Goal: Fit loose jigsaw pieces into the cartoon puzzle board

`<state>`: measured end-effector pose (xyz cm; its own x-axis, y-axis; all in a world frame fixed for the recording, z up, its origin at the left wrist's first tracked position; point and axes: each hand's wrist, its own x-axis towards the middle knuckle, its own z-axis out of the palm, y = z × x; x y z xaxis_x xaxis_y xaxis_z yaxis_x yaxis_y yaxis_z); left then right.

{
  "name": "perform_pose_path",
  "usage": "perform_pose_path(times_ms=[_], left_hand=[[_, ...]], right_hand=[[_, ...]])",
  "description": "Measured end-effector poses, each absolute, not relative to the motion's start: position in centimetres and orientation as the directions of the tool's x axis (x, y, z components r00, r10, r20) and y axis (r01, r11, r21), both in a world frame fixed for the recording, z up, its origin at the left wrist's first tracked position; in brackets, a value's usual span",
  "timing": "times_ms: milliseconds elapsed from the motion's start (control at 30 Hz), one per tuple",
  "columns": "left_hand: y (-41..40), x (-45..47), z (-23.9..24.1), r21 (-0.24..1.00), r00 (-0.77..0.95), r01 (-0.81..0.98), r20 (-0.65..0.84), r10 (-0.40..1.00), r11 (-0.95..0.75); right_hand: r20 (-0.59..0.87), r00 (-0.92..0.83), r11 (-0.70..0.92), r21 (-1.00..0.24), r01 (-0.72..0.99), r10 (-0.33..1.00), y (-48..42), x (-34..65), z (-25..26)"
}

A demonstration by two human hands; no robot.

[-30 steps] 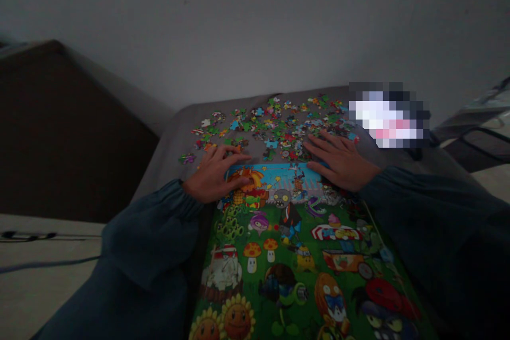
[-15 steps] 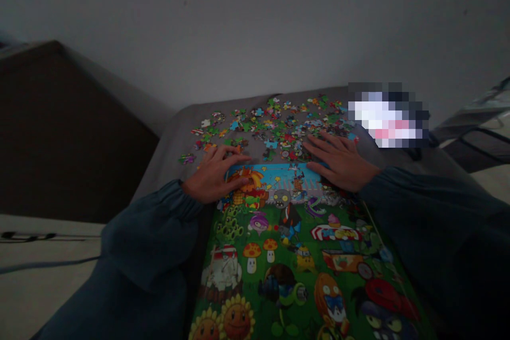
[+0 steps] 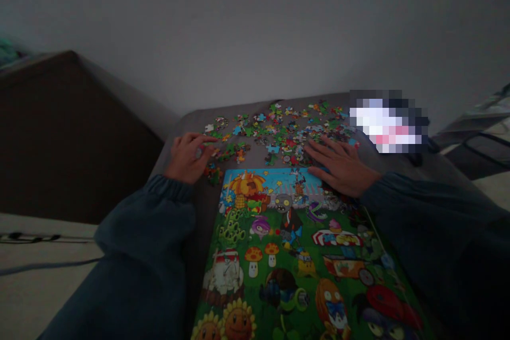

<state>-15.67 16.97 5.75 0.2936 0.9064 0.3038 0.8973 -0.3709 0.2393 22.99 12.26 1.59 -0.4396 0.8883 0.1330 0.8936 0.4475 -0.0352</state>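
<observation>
In the head view, a printed puzzle picture board lies in front of me, with cartoon plants and zombies on green. Beyond its far edge, loose jigsaw pieces are spread on grey cloth. My left hand is at the left end of the pieces, thumb and forefinger apart and the other fingers bent. It covers some of that area, and I make out no piece held in it. My right hand rests palm down with fingers spread over the right-hand pieces, its thumb at the board's far right corner.
The grey cloth-covered surface meets a plain wall behind. A blurred-out bright object lies at the back right. A dark brown panel stands to the left, and a cable runs at lower left.
My left hand has moved left and slightly away, off the board's far left corner to the pieces' left end. The right hand stays in place. The view has shifted slightly.
</observation>
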Motion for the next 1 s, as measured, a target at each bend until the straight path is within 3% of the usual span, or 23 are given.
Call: perform_pose_path(times_ms=[367, 1000], left_hand=[[18.2, -16.7, 3.0, 0.211, 0.303, 0.916, 0.188, 0.934, -0.34], [19.6, -17.3, 1.4, 0.23, 0.315, 0.897, 0.265, 0.911, -0.377]], right_hand=[[0.118, -0.421, 0.428, -0.04, 0.903, 0.899, 12.2, 22.7, 2.0], [0.097, -0.418, 0.419, 0.009, 0.908, 0.903, 12.3, 22.6, 1.9]])
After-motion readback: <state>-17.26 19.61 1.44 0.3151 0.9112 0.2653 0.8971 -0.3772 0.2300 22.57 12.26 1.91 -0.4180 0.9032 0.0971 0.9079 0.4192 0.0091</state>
